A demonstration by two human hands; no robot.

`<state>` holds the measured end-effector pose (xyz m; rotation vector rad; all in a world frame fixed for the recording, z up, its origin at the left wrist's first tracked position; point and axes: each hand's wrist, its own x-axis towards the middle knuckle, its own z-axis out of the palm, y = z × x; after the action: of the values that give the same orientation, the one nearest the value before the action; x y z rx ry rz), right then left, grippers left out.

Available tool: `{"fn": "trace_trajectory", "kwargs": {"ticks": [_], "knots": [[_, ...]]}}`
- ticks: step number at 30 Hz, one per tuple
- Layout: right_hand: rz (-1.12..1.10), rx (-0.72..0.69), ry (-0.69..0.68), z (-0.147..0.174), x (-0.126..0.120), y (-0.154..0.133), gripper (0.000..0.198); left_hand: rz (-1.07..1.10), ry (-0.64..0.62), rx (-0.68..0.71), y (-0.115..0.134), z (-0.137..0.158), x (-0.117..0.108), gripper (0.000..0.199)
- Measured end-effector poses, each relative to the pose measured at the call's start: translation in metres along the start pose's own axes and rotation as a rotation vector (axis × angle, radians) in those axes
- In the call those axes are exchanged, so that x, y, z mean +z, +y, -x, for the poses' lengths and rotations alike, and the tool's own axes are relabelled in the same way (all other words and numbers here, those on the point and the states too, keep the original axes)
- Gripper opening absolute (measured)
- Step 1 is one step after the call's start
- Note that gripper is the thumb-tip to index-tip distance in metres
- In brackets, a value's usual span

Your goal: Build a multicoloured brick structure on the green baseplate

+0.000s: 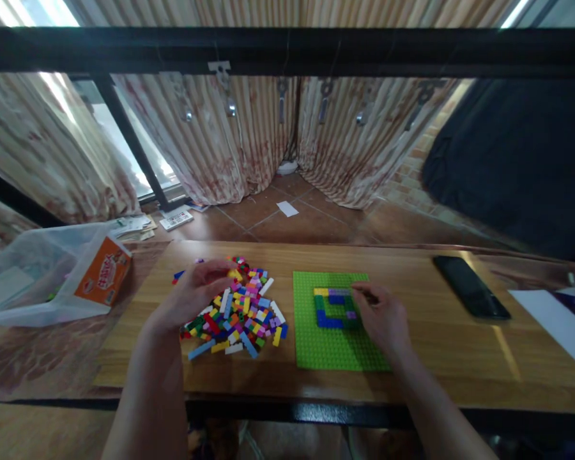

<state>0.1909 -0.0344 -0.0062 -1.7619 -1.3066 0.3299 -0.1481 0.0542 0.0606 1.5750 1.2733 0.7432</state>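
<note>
My left hand (199,291) hovers over the left side of a pile of mixed toy building bricks (249,313). Its thumb and fingers are curved and apart, near a yellow brick (234,275); nothing shows held between them. On the table, right of the pile, lies a green studded baseplate (311,354). A rectangular outline of bricks (329,322) in blue, green, yellow and purple is set on it, with a blue brick (336,299) inside. My right hand (383,319) rests at the outline's upper right corner, fingertips pinched together; what they grip is hidden.
A black phone (470,287) lies right of the baseplate on the wooden table (436,358), with white paper (556,319) beyond it. At the left stands a translucent plastic bin (33,275) with an orange label (104,271). A dark bar (287,51) crosses in front of the curtains.
</note>
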Motion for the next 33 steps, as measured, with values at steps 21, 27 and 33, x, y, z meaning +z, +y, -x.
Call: {"fn": "trace_trajectory", "kwargs": {"ticks": [21, 27, 33], "knots": [[-0.161, -0.291, -0.259, 0.02, 0.0, -0.024, 0.017, 0.999, -0.284, -0.32, 0.019, 0.012, 0.172, 0.028], [-0.096, -0.204, -0.17, 0.01, -0.012, -0.014, 0.017, 0.808, -0.238, -0.271, 0.015, 0.006, 0.16, 0.029], [0.019, -0.183, -0.105, 0.01, -0.014, -0.005, 0.015, 0.489, -0.12, -0.138, 0.008, -0.005, 0.153, 0.02]]}}
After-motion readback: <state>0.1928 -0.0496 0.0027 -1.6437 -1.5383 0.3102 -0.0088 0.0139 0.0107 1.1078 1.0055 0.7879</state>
